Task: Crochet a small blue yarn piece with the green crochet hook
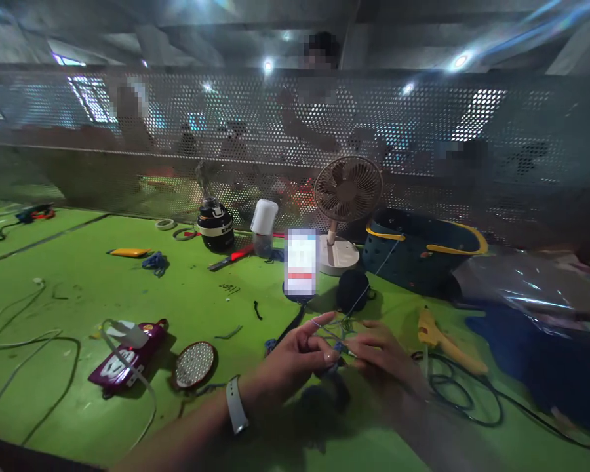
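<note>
My left hand (307,347) pinches a small blue-grey piece of yarn work (338,347) between thumb and fingers, its index finger stretched out with yarn over it. Close on the other side, my right hand (381,351) has its fingers drawn together at the same piece; whatever thin thing they hold is too small and blurred to name. A light strand of yarn (362,296) runs from the hands up toward the basket's yellow handle. Just beyond the hands lies a dark round ball (353,291). A phone with a lit screen (301,265) stands behind them.
A dark basket (398,262), a fan (339,255) and a black jar (216,229) stand along the perforated screen. A yellow glue gun (447,341) with its cord lies right. On the left are a purple power strip (132,357), a round dotted disc (195,365) and cables.
</note>
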Demonstrator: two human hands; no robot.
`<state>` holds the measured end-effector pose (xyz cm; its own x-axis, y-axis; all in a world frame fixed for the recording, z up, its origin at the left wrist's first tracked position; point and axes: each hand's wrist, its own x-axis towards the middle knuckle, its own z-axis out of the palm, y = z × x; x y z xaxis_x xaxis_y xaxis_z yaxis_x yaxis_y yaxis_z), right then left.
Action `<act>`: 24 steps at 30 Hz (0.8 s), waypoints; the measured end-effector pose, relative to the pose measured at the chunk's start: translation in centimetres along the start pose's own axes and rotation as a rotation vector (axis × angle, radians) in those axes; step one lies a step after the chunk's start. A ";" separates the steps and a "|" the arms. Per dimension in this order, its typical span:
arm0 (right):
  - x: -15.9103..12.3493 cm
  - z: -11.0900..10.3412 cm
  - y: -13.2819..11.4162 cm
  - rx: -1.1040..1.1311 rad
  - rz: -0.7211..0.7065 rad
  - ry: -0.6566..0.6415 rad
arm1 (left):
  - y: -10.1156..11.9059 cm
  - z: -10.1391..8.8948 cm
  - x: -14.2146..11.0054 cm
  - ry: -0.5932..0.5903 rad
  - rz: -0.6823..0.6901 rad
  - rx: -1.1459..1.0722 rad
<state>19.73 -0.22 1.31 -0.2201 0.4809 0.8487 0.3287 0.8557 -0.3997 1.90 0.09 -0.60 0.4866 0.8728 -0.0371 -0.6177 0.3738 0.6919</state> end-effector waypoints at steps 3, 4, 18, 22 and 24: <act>0.6 -0.5 0.4 0.097 0.052 -0.014 | 0.7 -0.5 0.0 -0.043 -0.040 -0.042; 0.8 -0.7 0.5 0.116 0.063 -0.020 | 0.9 -0.6 0.0 -0.043 -0.053 -0.044; 0.0 -1.9 2.3 0.597 0.805 0.011 | 2.3 -0.7 -0.4 -0.050 -0.115 0.184; -1.7 0.8 2.0 0.630 1.065 0.104 | 2.0 0.2 -0.9 0.088 0.059 0.466; -1.9 1.7 1.1 0.549 0.990 0.133 | 1.4 0.5 -1.1 0.184 0.179 0.630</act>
<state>18.97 0.17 -1.31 0.0224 0.9954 0.0926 -0.1494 0.0949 -0.9842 0.83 -0.47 0.83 0.2631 0.9642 0.0334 -0.1736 0.0133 0.9847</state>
